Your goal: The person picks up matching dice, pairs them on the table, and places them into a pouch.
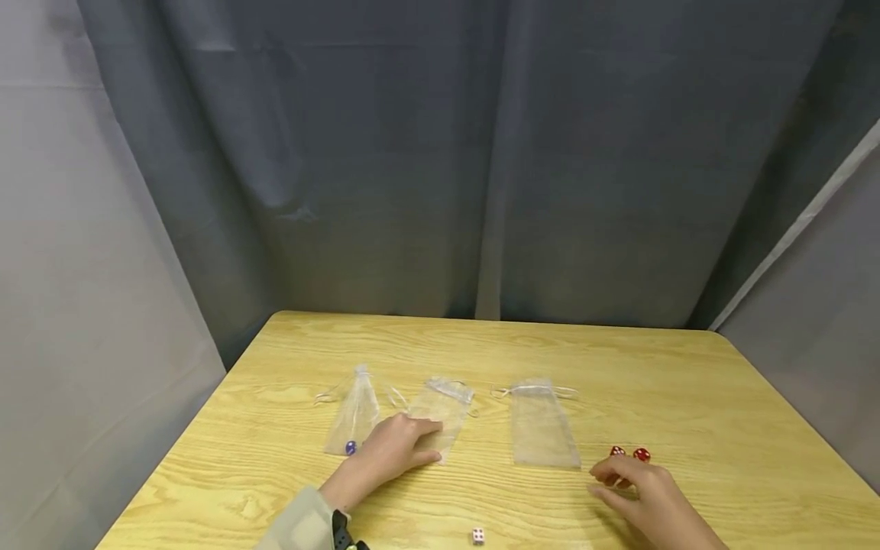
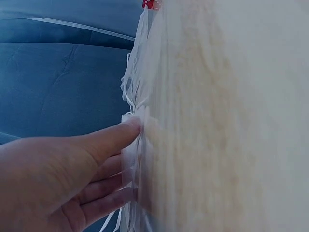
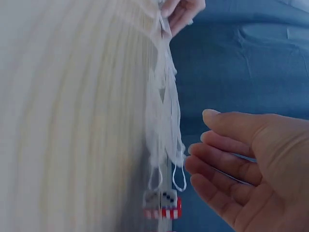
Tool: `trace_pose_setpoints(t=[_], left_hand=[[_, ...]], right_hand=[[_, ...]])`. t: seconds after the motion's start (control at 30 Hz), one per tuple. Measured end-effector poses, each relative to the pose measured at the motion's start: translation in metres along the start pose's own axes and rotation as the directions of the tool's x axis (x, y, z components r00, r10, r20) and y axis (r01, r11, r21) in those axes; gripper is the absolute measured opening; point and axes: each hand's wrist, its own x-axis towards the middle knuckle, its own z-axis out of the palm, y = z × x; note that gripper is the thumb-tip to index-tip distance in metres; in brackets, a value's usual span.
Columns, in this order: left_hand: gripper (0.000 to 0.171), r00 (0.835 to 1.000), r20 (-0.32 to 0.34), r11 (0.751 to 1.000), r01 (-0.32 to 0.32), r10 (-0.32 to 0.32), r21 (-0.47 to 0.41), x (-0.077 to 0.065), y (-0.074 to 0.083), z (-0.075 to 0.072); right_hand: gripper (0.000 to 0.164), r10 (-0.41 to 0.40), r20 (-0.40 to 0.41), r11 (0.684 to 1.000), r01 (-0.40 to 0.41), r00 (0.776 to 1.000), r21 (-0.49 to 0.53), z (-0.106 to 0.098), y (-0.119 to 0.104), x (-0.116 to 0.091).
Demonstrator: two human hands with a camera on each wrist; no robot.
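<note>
My left hand [image 1: 397, 449] reaches over the middle sheer white drawstring bag [image 1: 440, 409] and touches it, fingers fairly straight. In the left wrist view, the thumb and fingertips of that hand [image 2: 91, 169] meet the thin fabric. My right hand [image 1: 642, 493] hovers low at the right, beside a red die [image 1: 642, 454] and another red die [image 1: 618, 451], which it partly hides. Nothing shows between its loosely bent fingers in the right wrist view, where the hand [image 3: 236, 164] stands apart from the dice [image 3: 166, 203].
A left sheer bag [image 1: 357, 412] has a blue die [image 1: 351, 448] at its lower edge. Another flat sheer bag [image 1: 543, 428] lies right of centre. A white die [image 1: 478, 536] sits near the front edge of the wooden table [image 1: 275, 489]. Grey curtains [image 1: 385, 153] surround it.
</note>
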Motion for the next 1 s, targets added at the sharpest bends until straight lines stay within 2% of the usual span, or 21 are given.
trace_pose_setpoints(t=[0.13, 0.23, 0.33, 0.43, 0.8, 1.0], left_hand=[[0.045, 1.000, -0.007, 1.000, 0.005, -0.005, -0.008, -0.001, -0.001, 0.000], [0.045, 1.000, -0.011, 1.000, 0.005, -0.005, -0.010, -0.002, -0.001, 0.000], [0.045, 1.000, -0.011, 1.000, 0.000, 0.000, -0.014, -0.002, 0.000, 0.000], [0.045, 1.000, -0.010, 1.000, -0.003, 0.003, -0.017, -0.002, 0.001, -0.001], [0.045, 1.000, -0.005, 1.000, -0.002, 0.001, -0.014, 0.000, 0.002, -0.001], [0.045, 1.000, 0.006, 1.000, -0.004, 0.004, -0.017, 0.000, 0.002, 0.000]], right_hand=[[0.021, 0.041, -0.028, 0.997, -0.043, 0.999, -0.063, -0.005, 0.005, -0.002], [0.022, 0.109, -0.051, 0.981, -0.116, 0.993, -0.152, -0.008, 0.006, 0.000], [0.020, 0.202, -0.037, 0.952, -0.205, 0.979, -0.225, -0.011, 0.009, 0.003], [0.015, 0.278, 0.018, 0.928, -0.264, 0.960, -0.264, -0.014, 0.014, 0.004], [0.012, 0.335, 0.108, 0.903, -0.285, 0.936, -0.322, -0.014, 0.028, 0.004], [0.010, 0.352, 0.099, 0.899, -0.306, 0.931, -0.312, -0.011, 0.028, 0.001]])
